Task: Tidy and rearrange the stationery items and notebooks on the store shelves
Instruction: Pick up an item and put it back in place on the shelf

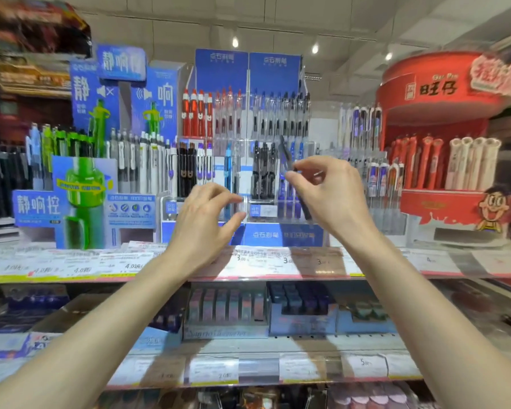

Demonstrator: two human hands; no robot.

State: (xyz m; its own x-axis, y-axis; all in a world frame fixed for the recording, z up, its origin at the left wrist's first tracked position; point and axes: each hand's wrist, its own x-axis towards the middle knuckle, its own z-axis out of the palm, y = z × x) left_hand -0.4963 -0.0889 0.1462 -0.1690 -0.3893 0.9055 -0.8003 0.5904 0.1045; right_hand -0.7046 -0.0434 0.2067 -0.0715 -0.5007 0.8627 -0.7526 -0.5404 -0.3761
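R hand (331,190) pinching dark pen (289,160) w/ thumb+fingers, L hand (207,214) fingers curled, touching clear pen rack (242,202), holding nothing

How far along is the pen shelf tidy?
Done: most pens stand upright in the blue display. In hand: right hand pinches a dark pen, out of its slot; left hand touches the clear holder. Left: slotting that pen; lower shelf untouched.

On my feed, both forearms run bare from the bottom corners up to the wrists, no sleeve showing, and my left hand (202,219) and right hand (331,193) are ungloved.
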